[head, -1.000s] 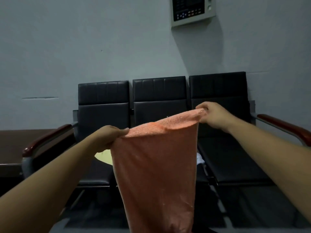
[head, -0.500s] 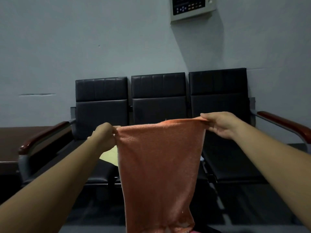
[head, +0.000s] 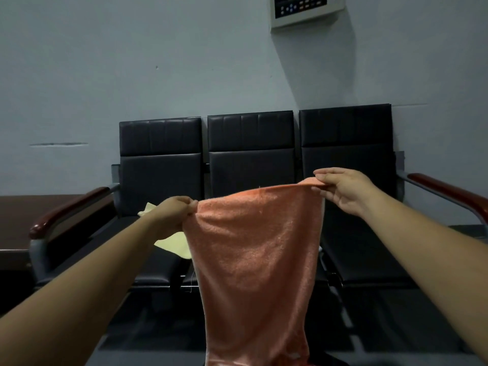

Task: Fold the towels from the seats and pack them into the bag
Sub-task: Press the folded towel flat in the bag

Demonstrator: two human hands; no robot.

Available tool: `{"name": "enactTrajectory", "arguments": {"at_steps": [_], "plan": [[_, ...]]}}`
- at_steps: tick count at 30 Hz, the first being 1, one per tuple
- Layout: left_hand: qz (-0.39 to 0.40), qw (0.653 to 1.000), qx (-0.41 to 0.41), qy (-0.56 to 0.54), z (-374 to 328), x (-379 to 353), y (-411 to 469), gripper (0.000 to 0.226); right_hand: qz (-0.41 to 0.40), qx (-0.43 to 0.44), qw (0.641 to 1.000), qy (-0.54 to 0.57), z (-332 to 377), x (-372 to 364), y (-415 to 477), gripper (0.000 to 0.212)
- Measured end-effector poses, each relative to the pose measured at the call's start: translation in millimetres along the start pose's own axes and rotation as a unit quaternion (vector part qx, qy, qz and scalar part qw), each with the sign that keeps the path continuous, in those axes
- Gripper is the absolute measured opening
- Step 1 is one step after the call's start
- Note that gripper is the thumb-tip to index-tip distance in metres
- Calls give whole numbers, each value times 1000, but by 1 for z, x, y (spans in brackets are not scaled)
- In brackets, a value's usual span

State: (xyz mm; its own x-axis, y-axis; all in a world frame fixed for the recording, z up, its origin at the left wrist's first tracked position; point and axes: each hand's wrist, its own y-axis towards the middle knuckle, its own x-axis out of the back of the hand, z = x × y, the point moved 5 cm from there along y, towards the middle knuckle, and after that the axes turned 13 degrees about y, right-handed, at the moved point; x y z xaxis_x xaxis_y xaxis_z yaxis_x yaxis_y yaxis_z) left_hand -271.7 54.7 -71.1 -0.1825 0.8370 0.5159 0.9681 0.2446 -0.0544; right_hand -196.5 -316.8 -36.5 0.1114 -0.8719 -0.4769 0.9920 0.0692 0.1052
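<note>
An orange towel (head: 253,254) hangs lengthwise in front of me, its top edge stretched between both hands. My left hand (head: 174,215) grips the top left corner with curled fingers. My right hand (head: 340,188) pinches the top right corner between thumb and fingers, a little higher than the left. The towel's lower end runs out of view at the bottom. A pale yellow towel (head: 171,243) lies on the left seat, partly hidden behind my left hand and the orange towel. No bag is in view.
A row of three black seats (head: 250,143) stands against the grey wall, with wooden armrests at the left (head: 68,210) and right (head: 449,188) ends. A dark brown table (head: 15,220) sits at far left. A control panel (head: 303,9) hangs on the wall above.
Both hands have pulled apart and levelled, drawing the towel's top edge taut. The towel hangs flatter, and more of the yellow towel shows beside my left hand.
</note>
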Motion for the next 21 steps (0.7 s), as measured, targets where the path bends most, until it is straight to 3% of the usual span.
{"name": "enactTrajectory", "arguments": {"at_steps": [3, 5, 8, 10, 12, 14, 16, 18, 21], "plan": [[-52, 994, -25, -90, -9, 6, -4, 13, 41, 3, 998, 54, 0, -4, -1, 26], [-80, 990, -36, -113, -15, 11, -7, 9, 59, 24, 998, -26, 2, -6, -3, 35], [-98, 988, -31, -112, -18, 16, -10, 8, 18, 71, 993, -98, 6, -5, -1, 15], [-88, 992, -35, -86, -20, 17, -10, 9, -20, 89, 989, -117, 9, -4, -2, 12], [-93, 993, -61, 43, -21, 18, -6, 11, -40, 107, 976, -183, 10, -3, -1, 18], [-136, 944, -105, 280, -29, 20, -5, 15, -50, 122, 959, -251, 12, -5, -1, 23], [-161, 905, -120, 375, -36, 19, -4, 20, -59, 131, 950, -276, 15, -8, -2, 21], [-158, 913, -104, 361, -39, 18, -3, 19, -67, 136, 947, -283, 19, -12, -4, 17], [-97, 970, -110, 196, -47, 19, -6, 8, -98, 148, 955, -239, 34, -17, -1, 17]]}}
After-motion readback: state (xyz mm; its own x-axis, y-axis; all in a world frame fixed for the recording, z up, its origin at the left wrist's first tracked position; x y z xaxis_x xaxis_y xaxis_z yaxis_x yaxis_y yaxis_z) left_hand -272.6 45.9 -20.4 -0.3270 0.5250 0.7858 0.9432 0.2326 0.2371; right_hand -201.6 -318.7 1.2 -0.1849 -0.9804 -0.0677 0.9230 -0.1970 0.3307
